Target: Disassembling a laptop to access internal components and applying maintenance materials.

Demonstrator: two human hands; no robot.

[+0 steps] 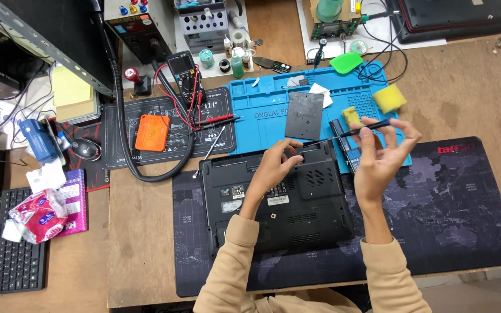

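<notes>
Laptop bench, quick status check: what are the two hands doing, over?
Left hand resting on upturned black laptop, fingers at its rear edge. Right hand raised, pinching a thin black tool. Removed grey cover panel on blue mat.

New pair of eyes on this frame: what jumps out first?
A black laptop lies upside down at centre on a dark desk mat, the left hand resting on its back edge. The right hand holds a thin black tool above it. Behind, a bright blue work mat and an orange box on the left.
</notes>
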